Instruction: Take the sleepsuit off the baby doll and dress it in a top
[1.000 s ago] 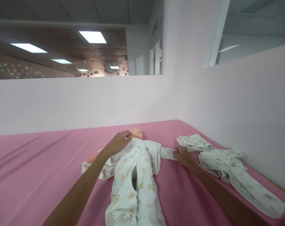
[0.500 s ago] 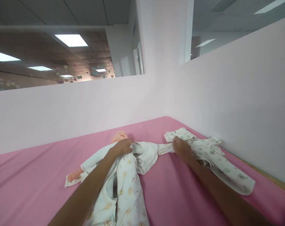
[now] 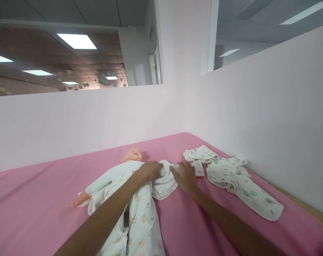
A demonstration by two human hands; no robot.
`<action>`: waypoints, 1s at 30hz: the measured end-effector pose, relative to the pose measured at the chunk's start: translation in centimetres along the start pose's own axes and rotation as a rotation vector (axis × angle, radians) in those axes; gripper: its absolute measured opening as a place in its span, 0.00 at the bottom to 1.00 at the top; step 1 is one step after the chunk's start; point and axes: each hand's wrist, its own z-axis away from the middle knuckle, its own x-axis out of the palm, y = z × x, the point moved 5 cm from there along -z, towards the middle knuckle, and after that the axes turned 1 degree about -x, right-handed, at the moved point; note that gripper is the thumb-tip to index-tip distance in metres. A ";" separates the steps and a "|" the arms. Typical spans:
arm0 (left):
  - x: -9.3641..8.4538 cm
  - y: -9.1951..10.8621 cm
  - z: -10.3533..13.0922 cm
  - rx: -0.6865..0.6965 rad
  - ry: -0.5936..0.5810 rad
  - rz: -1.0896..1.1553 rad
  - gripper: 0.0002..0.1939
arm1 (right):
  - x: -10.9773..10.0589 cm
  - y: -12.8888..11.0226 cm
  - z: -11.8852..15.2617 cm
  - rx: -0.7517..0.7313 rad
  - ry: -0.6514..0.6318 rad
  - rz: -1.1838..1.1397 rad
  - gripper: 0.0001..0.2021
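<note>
A baby doll point(image 3: 133, 155) lies on its back, its head toward the far wall, in a white baby garment point(image 3: 144, 213) with small animal prints. One doll arm point(image 3: 80, 199) sticks out of the left sleeve. My left hand point(image 3: 150, 170) is closed on the garment by the doll's shoulder, at the top of the right sleeve point(image 3: 164, 186); its fingertips are partly hidden in the cloth. My right hand point(image 3: 186, 176) rests on that sleeve, thumb and fingers apart, with the cuff point(image 3: 199, 169) showing beyond it. The doll's other arm is hidden.
White baby clothes with green prints lie to the right: a folded piece point(image 3: 201, 153) and a spread piece point(image 3: 244, 181). The pink sheet point(image 3: 44, 199) runs up to a white back wall point(image 3: 84, 124) and a right wall point(image 3: 270, 106), both with windows above.
My right hand has let go of the sleeve's cuff end and moved left along the sleeve, closer to my left hand. The stretched sleeve is now slack and bunched. My left hand has shifted slightly right.
</note>
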 end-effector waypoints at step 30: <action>-1.5 -1.2 -0.4 -0.105 0.109 0.155 0.22 | 1.0 1.4 -0.5 -0.019 -0.140 0.007 0.15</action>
